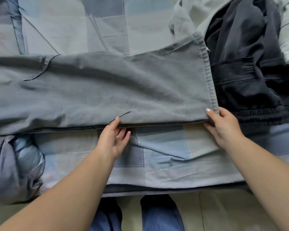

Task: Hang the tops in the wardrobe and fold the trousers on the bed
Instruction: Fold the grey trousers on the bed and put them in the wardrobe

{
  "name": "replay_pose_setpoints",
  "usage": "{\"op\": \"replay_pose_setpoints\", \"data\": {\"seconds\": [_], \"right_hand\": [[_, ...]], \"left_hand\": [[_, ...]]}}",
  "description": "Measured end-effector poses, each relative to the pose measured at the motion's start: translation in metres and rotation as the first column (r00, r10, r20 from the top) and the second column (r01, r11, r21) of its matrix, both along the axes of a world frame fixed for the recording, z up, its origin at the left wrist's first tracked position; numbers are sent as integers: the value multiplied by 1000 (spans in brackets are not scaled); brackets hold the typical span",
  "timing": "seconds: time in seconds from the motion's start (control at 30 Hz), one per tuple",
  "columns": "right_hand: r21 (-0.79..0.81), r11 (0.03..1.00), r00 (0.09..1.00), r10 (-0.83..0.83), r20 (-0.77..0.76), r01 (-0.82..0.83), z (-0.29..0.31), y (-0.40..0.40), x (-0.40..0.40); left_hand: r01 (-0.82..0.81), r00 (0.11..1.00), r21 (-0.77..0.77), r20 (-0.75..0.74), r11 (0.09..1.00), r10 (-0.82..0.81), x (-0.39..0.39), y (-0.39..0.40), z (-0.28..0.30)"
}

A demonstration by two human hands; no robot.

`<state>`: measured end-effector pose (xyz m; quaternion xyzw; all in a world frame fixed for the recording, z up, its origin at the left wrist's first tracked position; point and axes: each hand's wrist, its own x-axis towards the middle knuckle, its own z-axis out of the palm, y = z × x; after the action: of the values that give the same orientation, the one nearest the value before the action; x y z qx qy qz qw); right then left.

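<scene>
Grey cotton trousers point(107, 90) flat across checked blue bedsheet point(165, 155); left hand point(113, 139) and right hand point(223, 125) pinch near edge.

Grey trousers point(93, 90) run off the left edge, blurred.

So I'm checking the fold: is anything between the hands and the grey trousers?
No. The left hand and right hand already pinch the near edge of the grey trousers directly.
</scene>
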<state>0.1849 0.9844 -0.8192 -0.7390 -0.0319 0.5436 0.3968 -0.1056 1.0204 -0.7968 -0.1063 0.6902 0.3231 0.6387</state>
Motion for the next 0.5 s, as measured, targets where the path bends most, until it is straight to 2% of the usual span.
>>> {"op": "replay_pose_setpoints", "data": {"seconds": [0.1,0.17,0.2,0.23,0.33,0.4,0.5], "right_hand": [[-66,985,987,-158,0,158,12,-13,-41],[-105,950,952,-302,-57,295,24,-23,-82],[-130,942,942,-322,-94,310,29,-28,-107],[-152,950,948,-292,-125,272,34,-33,-136],[-150,989,973,-40,-227,5,38,-34,-219],[-111,986,956,90,-279,-125,39,-21,-277],[-53,971,922,202,-330,-231,45,5,-369]], "left_hand": [[-2,1000,19,-7,1000,2,-31,-4,5],[-12,1000,38,-28,999,13,-58,-2,9],[-2,1000,38,-24,999,3,-72,0,11],[25,1000,35,-9,999,-25,-88,2,14],[103,995,54,13,993,-104,-125,6,19],[179,983,59,-36,982,-177,-158,8,26],[286,955,91,-114,954,-275,-227,12,45]]}}
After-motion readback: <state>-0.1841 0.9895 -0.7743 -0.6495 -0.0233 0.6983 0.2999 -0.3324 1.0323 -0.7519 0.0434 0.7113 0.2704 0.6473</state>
